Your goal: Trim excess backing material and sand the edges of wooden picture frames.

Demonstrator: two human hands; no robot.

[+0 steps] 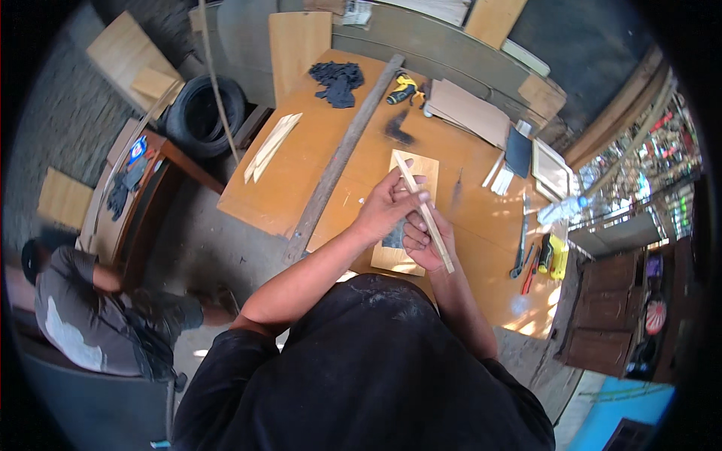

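Observation:
My left hand (383, 207) and my right hand (432, 239) are both closed on a thin, pale wooden strip (444, 252). The strip slants across my hands, its far end up to the left and its near end down to the right. Below my hands a light wooden board (428, 170) lies on the orange-brown table (481, 225). A dark grey piece (392, 239) shows on that board, partly covered by my hands; its kind cannot be made out.
A long dark beam (342, 161) crosses the table. Left of it lie several pale wood strips (271, 149) and dark cloth (336, 81). A yellow-black tool (404, 89) is at the back; pliers (529, 270) lie right. A person (98, 316) sits at far left.

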